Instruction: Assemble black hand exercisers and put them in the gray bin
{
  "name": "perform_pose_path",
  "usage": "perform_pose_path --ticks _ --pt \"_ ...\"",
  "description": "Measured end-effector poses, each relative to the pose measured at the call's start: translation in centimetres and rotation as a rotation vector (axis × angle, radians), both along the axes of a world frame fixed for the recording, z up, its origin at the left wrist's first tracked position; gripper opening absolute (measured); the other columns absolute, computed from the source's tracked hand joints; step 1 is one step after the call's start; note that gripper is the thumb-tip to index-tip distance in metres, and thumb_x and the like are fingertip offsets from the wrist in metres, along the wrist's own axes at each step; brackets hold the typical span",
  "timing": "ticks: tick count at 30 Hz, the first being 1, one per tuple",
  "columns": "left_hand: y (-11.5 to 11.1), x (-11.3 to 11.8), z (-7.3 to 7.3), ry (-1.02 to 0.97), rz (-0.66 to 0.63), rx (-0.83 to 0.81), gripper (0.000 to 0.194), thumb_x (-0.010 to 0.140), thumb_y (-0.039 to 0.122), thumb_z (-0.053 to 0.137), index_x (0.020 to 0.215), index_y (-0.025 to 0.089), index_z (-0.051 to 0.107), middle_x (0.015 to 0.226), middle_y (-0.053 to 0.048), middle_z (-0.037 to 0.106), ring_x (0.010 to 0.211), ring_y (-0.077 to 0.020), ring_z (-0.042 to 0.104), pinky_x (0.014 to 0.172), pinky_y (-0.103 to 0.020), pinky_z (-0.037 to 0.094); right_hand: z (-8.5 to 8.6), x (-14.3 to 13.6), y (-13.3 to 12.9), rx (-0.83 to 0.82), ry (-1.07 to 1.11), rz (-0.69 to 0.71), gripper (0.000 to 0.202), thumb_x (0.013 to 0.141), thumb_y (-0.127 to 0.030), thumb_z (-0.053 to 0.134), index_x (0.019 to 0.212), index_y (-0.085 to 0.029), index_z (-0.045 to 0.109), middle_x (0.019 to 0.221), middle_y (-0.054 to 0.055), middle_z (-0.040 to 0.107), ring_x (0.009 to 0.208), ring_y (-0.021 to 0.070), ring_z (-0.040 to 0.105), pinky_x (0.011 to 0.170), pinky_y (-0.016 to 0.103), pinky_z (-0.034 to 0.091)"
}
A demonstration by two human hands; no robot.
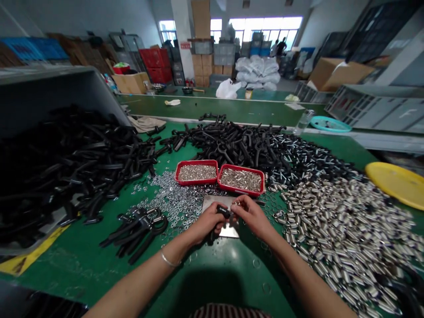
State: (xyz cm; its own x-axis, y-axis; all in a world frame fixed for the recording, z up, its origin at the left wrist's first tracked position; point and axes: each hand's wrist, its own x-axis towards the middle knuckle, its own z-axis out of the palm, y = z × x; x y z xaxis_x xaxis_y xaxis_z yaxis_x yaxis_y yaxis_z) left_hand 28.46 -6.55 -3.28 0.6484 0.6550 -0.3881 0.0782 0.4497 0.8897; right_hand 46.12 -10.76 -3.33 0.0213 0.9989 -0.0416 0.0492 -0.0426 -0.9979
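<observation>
My left hand (212, 221) is closed around a black handle-like part (223, 211), whose end points toward my right hand. My right hand (250, 214) pinches close to that end; a small shiny piece (237, 203) shows at its fingertips, too small to name. Both hands are over a flat metal plate (228, 229) on the green table. Just beyond them stand two red trays, the left tray (196, 182) with tiny metal pieces and the right tray (241, 191) with small metal pins. Loose nuts (179, 203) lie scattered left of the plate.
A grey crate (102, 88) full of black parts stands at the left. Assembled black pieces (142, 229) lie near it. Silver cylinders (334, 225) are heaped at the right, below black-headed screws (308, 154) and a yellow lid (397, 183). More black parts (232, 141) are piled behind the trays.
</observation>
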Motion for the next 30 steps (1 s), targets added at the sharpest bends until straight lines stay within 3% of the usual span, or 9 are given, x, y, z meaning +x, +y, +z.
perform_pose_path --ticks 5,9,12,14,17,21,23,27,30 --pt "-0.6 -1.3 1.4 0.018 -0.321 0.099 0.044 0.076 0.021 0.062 0.118 0.021 0.048 0.081 0.0 0.063 0.045 -0.0058 0.044 0.042 -0.019 0.033 0.4 0.2 -0.1 -0.099 0.216 0.129 0.031 0.086 -0.047 0.068 0.091 -0.019 0.057 0.075 -0.003 0.058 0.063 0.0108 0.053 0.062 0.025 0.044" --pt "-0.7 -2.3 2.0 -0.105 -0.388 -0.043 0.041 0.088 0.043 0.06 0.12 0.019 0.05 0.099 -0.011 0.069 0.053 -0.0075 0.052 0.047 -0.021 0.038 0.3 -0.7 -0.3 -0.134 0.268 0.17 0.033 0.084 -0.048 0.07 0.092 -0.019 0.057 0.073 -0.004 0.058 0.062 0.0109 0.053 0.062 0.025 0.042" --pt "-0.4 -1.9 0.9 -0.066 -0.314 -0.068 0.038 0.092 0.049 0.053 0.112 0.017 0.051 0.088 -0.01 0.071 0.045 -0.0064 0.047 0.041 -0.019 0.029 -0.2 -0.9 0.0 -0.086 0.147 0.162 0.03 0.088 -0.047 0.066 0.096 -0.019 0.058 0.076 -0.003 0.059 0.063 0.0121 0.054 0.062 0.026 0.043" --pt "0.0 -1.5 0.1 0.0 -0.223 0.056 0.031 0.088 0.045 0.06 0.102 0.017 0.052 0.078 -0.005 0.07 0.044 -0.0065 0.046 0.041 -0.018 0.029 -0.6 0.1 -0.2 -0.007 -0.066 0.114 0.026 0.091 -0.045 0.061 0.099 -0.02 0.06 0.083 0.0 0.062 0.07 0.0145 0.057 0.067 0.028 0.045" --pt "1.1 -1.3 -0.4 0.014 0.005 0.247 0.029 0.086 0.044 0.062 0.092 0.018 0.052 0.079 -0.004 0.07 0.052 -0.0087 0.053 0.049 -0.02 0.04 -1.4 3.6 -1.7 0.146 -0.606 -0.03 0.018 0.097 -0.034 0.054 0.097 -0.02 0.065 0.094 0.005 0.064 0.089 0.0205 0.057 0.082 0.034 0.044" --pt "3.0 -0.6 0.3 -0.087 0.199 0.227 0.032 0.09 0.049 0.057 0.096 0.018 0.054 0.091 -0.005 0.071 0.06 -0.0087 0.056 0.056 -0.021 0.045 -2.4 8.4 -3.9 0.1 -1.249 -0.1 0.02 0.097 -0.024 0.051 0.093 -0.019 0.07 0.089 0.011 0.064 0.09 0.0265 0.053 0.081 0.038 0.04" --pt "3.6 0.4 0.2 -0.126 0.225 0.214 0.032 0.09 0.049 0.058 0.096 0.018 0.054 0.087 -0.004 0.07 0.055 -0.0069 0.051 0.052 -0.019 0.04 -2.8 9.5 -4.2 0.06 -1.375 -0.069 0.02 0.096 -0.023 0.052 0.09 -0.019 0.071 0.086 0.011 0.064 0.087 0.0267 0.053 0.077 0.037 0.04" --pt "3.7 2.4 -0.9 -0.095 0.335 0.278 0.035 0.089 0.053 0.058 0.089 0.018 0.051 0.073 0.0 0.067 0.044 -0.005 0.039 0.043 -0.018 0.027 -3.4 9.8 -3.2 0.033 -1.425 -0.032 0.023 0.096 -0.021 0.05 0.086 -0.02 0.07 0.083 0.01 0.063 0.087 0.0265 0.053 0.072 0.034 0.039" --pt "3.7 2.4 -1.5 -0.086 0.374 0.355 0.036 0.091 0.054 0.054 0.089 0.018 0.052 0.076 -0.002 0.068 0.05 -0.0074 0.047 0.05 -0.02 0.036 -3.8 10.2 -2.5 0.011 -1.451 -0.012 0.021 0.094 -0.019 0.05 0.082 -0.019 0.067 0.086 0.011 0.063 0.086 0.0263 0.055 0.072 0.034 0.04"
